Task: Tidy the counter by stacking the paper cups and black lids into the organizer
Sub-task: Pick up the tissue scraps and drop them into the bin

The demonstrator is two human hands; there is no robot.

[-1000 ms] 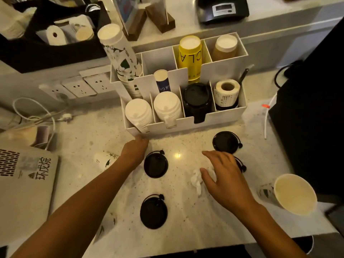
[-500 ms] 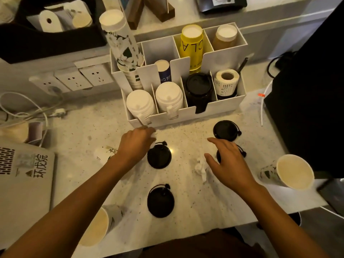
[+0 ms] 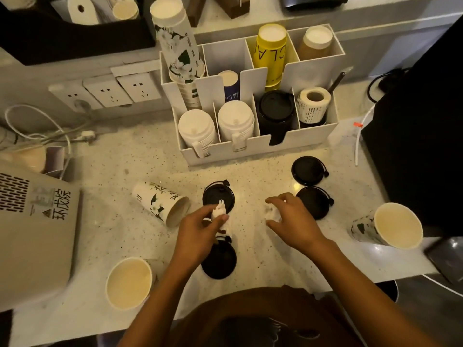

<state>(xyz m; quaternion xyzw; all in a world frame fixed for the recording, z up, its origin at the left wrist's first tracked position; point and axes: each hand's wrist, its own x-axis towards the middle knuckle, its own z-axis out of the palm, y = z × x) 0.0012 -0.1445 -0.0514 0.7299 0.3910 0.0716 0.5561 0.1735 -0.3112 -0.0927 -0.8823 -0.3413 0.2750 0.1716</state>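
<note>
The white organizer [image 3: 253,152] stands at the back of the counter with stacks of cups and lids in its slots, among them a black lid stack [image 3: 275,112]. Several loose black lids lie in front of it: one [image 3: 218,196] just beyond my left hand, one [image 3: 219,259] under my left wrist, two on the right [image 3: 309,170] [image 3: 314,201]. Three flower-printed paper cups lie on their sides: [image 3: 160,202], [image 3: 129,283], [image 3: 387,225]. My left hand [image 3: 200,231] pinches a crumpled white tissue [image 3: 220,211]. My right hand [image 3: 293,221] hovers with spread fingers over another white scrap [image 3: 270,214].
A grey laptop [image 3: 35,226] with printed stickers lies at the left edge. Wall sockets [image 3: 107,92] and white cables [image 3: 37,131] sit behind it. A black machine [image 3: 421,131] blocks the right side. The counter's front edge runs just before my body.
My left hand has pulled back from the organizer's base and picked up a white tissue. My right hand stays over the scrap by the right lids. The camera has tilted down.
</note>
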